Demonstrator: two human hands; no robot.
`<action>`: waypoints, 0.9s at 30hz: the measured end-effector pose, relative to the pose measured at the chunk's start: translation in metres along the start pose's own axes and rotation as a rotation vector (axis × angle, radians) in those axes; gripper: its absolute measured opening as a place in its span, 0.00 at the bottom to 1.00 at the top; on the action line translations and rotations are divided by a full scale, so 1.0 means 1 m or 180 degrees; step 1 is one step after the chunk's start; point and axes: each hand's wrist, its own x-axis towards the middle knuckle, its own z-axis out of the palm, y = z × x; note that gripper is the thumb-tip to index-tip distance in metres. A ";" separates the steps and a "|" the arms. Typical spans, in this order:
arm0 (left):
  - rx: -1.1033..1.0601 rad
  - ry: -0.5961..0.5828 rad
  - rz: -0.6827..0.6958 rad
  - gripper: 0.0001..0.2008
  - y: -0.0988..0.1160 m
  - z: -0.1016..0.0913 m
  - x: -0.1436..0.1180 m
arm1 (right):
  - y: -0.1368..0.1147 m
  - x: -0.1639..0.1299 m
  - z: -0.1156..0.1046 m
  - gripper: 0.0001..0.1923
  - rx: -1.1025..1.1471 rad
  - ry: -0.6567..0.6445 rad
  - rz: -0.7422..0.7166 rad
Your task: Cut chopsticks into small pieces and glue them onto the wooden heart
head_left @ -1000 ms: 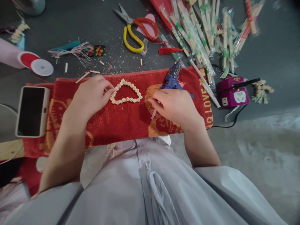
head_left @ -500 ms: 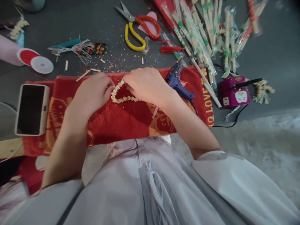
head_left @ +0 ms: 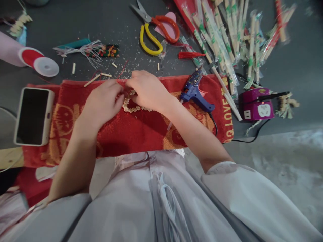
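Observation:
A loop of small cream-coloured pieces, like a beaded strand (head_left: 131,109), rests on the red towel (head_left: 131,137) between my hands. My right hand (head_left: 148,90) bends over the loop from the right, its fingers closed on the upper part and covering some of it. Beside it on the left is my left hand (head_left: 104,102), with thumb and fingers pinched together close to the right fingertips. Whatever sits between the left fingertips is too small to make out. Short pale sticks (head_left: 92,80) and red thread (head_left: 122,69) lie just beyond the left hand.
A blue glue gun (head_left: 193,92) lies on the towel's right side. Beyond are scissors (head_left: 151,28), a red tassel (head_left: 191,55) and wrapped chopsticks (head_left: 218,43). A purple power socket (head_left: 256,104) stands right; a phone (head_left: 34,116) and thread spool (head_left: 46,67) are left.
My right hand has shifted left, toward my left hand, and covers more of the loop's upper part. The fingertips of both hands are closer together. The whole view has shifted slightly.

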 end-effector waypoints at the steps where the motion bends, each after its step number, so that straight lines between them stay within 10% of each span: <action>1: -0.0017 0.0033 0.0002 0.13 0.000 0.000 -0.001 | 0.001 0.001 0.001 0.05 0.0032 -0.0002 -0.0012; 22: -0.0745 0.0509 0.0106 0.04 -0.008 0.009 0.004 | 0.010 0.004 0.007 0.02 0.0208 -0.0066 -0.0052; 27: -0.0600 0.0812 -0.0451 0.07 -0.013 0.008 0.004 | 0.008 0.003 0.002 0.05 0.0164 -0.0208 -0.0033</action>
